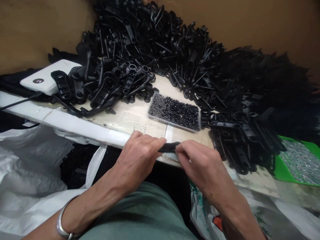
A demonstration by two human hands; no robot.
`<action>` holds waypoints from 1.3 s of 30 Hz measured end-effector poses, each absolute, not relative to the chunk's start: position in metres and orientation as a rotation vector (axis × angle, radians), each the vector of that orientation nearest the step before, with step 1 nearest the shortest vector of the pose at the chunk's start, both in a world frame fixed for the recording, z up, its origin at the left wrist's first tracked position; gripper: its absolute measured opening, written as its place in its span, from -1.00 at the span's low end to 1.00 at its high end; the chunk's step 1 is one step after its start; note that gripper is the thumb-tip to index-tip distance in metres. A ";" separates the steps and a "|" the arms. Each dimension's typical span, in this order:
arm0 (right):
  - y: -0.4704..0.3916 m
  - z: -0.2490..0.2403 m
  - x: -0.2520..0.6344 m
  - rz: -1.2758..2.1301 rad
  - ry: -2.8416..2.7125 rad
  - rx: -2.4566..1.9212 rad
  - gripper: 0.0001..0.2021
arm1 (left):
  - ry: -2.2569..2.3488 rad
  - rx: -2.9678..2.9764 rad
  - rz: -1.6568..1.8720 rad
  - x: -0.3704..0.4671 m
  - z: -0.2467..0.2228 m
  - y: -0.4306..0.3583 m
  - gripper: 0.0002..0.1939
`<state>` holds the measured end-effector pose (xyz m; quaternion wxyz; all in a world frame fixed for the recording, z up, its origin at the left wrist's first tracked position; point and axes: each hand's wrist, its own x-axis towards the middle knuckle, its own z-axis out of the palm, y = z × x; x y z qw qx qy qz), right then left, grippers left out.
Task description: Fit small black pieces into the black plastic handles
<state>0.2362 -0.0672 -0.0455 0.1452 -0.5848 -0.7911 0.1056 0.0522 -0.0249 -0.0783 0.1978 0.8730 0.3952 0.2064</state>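
Note:
My left hand (140,155) is closed around one end of a black plastic part (169,147), holding it level over the front edge of the table. At the other end of the part, the fingers of my right hand (200,160) are pinched together. Whatever small thing may sit between those fingertips is hidden. Just beyond both hands lies a clear shallow box (173,125) with many tiny screws on its left side and small black pieces on its right.
A large heap of black plastic parts (160,43) covers the back, more parts (237,143) lying at right. A green tray (282,170) of small shiny metal pieces stands far right. A white power bank (47,80) rests at left, a white sack (37,173) hangs below.

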 end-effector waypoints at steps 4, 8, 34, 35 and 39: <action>-0.062 -0.037 0.220 0.165 -2.435 -1.794 -0.79 | 1.091 2.445 0.600 0.052 -0.079 -0.025 -0.82; -0.062 -0.035 0.207 -0.043 -2.502 -1.945 -0.80 | 1.102 2.448 0.604 0.053 -0.080 -0.025 -0.76; -0.057 -0.038 0.221 0.087 -2.422 -1.922 -0.88 | 1.076 2.442 0.715 0.052 -0.086 -0.026 -0.70; -0.057 -0.038 0.219 0.031 -2.451 -1.931 -0.88 | 1.068 2.431 0.720 0.052 -0.086 -0.026 -0.70; -0.057 -0.037 0.211 -0.075 -2.518 -1.959 -0.82 | 1.046 2.394 0.746 0.053 -0.087 -0.025 -0.72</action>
